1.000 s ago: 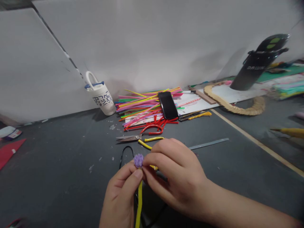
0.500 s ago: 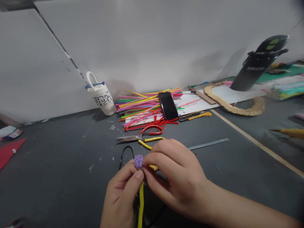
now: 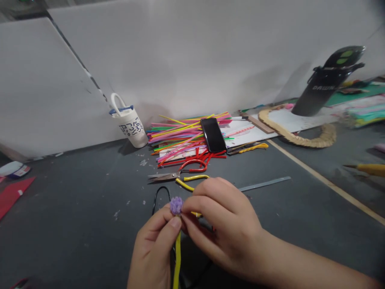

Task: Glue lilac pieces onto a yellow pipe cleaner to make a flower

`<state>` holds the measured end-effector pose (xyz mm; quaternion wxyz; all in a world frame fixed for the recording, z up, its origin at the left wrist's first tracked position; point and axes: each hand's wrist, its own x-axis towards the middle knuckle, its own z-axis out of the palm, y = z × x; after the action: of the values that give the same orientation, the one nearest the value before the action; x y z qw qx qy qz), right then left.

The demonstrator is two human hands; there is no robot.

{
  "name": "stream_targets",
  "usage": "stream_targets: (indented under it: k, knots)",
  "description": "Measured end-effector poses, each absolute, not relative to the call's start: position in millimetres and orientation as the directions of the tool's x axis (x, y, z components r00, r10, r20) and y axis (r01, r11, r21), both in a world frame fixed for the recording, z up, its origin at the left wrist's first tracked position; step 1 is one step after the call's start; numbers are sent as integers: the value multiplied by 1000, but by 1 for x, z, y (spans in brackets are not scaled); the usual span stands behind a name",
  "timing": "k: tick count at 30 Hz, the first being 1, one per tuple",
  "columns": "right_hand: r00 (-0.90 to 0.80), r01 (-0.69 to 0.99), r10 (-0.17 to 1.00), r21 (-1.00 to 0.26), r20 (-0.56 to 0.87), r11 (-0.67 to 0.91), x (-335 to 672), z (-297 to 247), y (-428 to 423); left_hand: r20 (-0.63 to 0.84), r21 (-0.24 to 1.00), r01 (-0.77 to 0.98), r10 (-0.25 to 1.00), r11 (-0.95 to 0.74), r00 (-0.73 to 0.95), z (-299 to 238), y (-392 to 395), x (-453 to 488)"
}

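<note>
My left hand [image 3: 155,249] pinches a yellow pipe-cleaner stem [image 3: 177,261] just under a small purple fuzzy ball [image 3: 176,205] at its top. My right hand [image 3: 222,224] is closed beside it, its fingertips pressed on the stem right below the purple ball. Both hands hover low over the dark grey table [image 3: 75,208]. Under the hands lie a black wire loop [image 3: 159,194] and a yellow piece [image 3: 185,184].
Red-handled scissors [image 3: 180,170] lie just beyond the hands. Farther back are a heap of coloured sticks [image 3: 183,134] with a black phone [image 3: 213,134] on it, a white patterned cup [image 3: 130,126], a metal ruler [image 3: 264,183], a black bottle [image 3: 327,82] and a woven ring [image 3: 300,138].
The hands keep the same grip on the stem and ball. The view has tipped slightly, so everything sits a little lower in frame.
</note>
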<state>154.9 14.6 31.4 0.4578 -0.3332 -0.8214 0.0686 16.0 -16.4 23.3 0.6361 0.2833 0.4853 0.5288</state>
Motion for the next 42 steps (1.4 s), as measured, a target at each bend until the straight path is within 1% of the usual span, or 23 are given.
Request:
stream_targets:
  k: [4,9,15,19,21,24,27,29,38,42]
  knots:
    - [-349,482,630,-444,694,755,155,31,14,-266,906,-354,963,231,-53,22,-17,17]
    - [-337,478,650,-471,681,742,155,32,14,-260,921,-323,961,216,-98,24,-19,19]
    - [-339,464,654,-484,677,742,154,32,15,-221,926,-325,974,194,-47,19,-19,16]
    - [-337,463,662,-495,669,735,154,32,14,-215,927,-326,975,186,-55,17,-18,14]
    - [-345,455,659,-495,669,741,154,33,14,-243,912,-350,969,215,-39,17,-18,13]
    - [-340,439,656,-503,674,745,154,33,16,-315,856,-419,948,303,43,19,-17,11]
    - [-330,441,659,-506,676,741,155,32,16,-326,813,-476,940,335,103,20,-16,10]
    - [-334,452,661,-501,672,738,155,32,16,-328,796,-502,938,338,112,19,-15,10]
    - [-348,481,655,-472,671,739,155,32,15,-337,839,-437,940,324,51,18,-15,12]
    - [-353,490,649,-458,674,742,155,32,15,-286,881,-396,958,260,-8,17,-16,12]
